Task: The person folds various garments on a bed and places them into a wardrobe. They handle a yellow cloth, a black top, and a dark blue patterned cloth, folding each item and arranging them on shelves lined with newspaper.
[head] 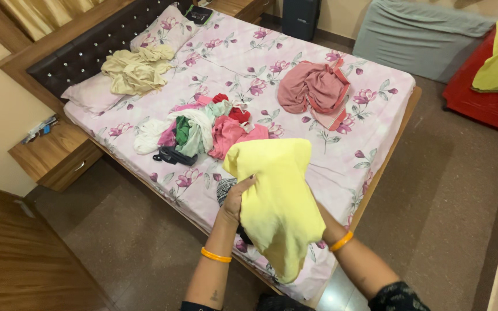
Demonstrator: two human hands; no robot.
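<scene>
A pale yellow cloth [275, 201] hangs in front of me over the near edge of the bed [369, 103]. My left hand [236, 198] grips its left side with the fingers closed on the fabric. My right hand is hidden behind the cloth; only the wrist with an orange bangle [341, 241] shows, and the cloth drapes over it. A matching orange bangle [215, 255] is on my left wrist. Just beyond the cloth lies a heap of mixed clothes [203, 129] in pink, white, green and red.
The bed has a pink floral sheet. On it lie a cream garment [136, 70] near the pillows [168, 26] and a dusty pink garment [317, 89]. A wooden bedside table [59, 152] stands at left. A grey-covered item [418, 34] and red item with yellow cloth [490, 86] sit at right.
</scene>
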